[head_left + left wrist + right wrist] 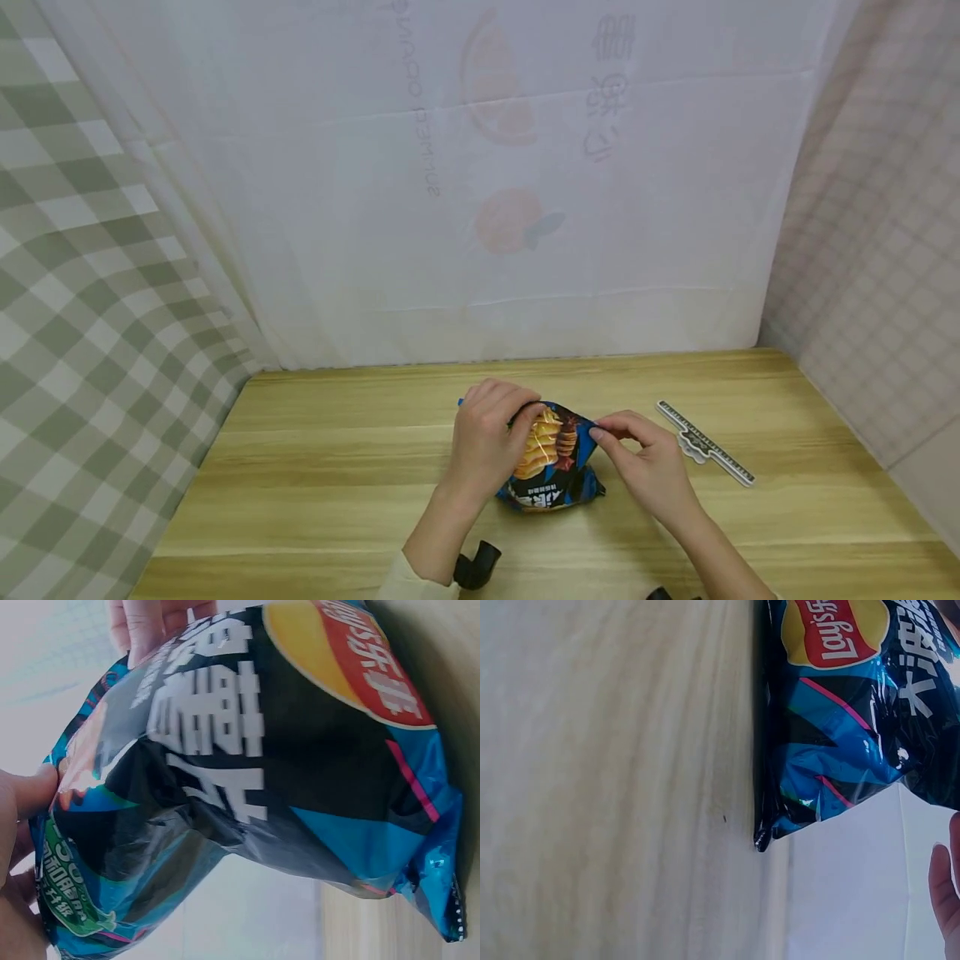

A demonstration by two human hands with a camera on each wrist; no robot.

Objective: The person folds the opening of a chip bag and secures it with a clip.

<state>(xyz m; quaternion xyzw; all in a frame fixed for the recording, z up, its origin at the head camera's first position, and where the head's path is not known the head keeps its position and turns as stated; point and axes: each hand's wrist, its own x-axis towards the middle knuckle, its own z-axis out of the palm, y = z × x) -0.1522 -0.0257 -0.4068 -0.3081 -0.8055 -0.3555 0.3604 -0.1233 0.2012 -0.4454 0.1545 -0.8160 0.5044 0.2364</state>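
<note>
A black and blue bag of potato chips (551, 458) stands on the table between both hands, its lower end on the wood. My left hand (491, 425) grips its upper left part, thumb in front and fingers over the top edge. At the upper right corner, my right hand (645, 467) pinches the edge between thumb and fingers. The left wrist view shows the bag's creased front (225, 750) close up, with fingers on its edge. A white and black bar-shaped clip (705, 443) lies beside the right hand, untouched.
The wood-grain table (300, 483) ends at a white printed curtain (360, 250) behind. Checked cloth (97, 292) hangs on the left, and a paler gridded cloth (862, 292) on the right. A black curved piece (477, 567) sits by the left wrist.
</note>
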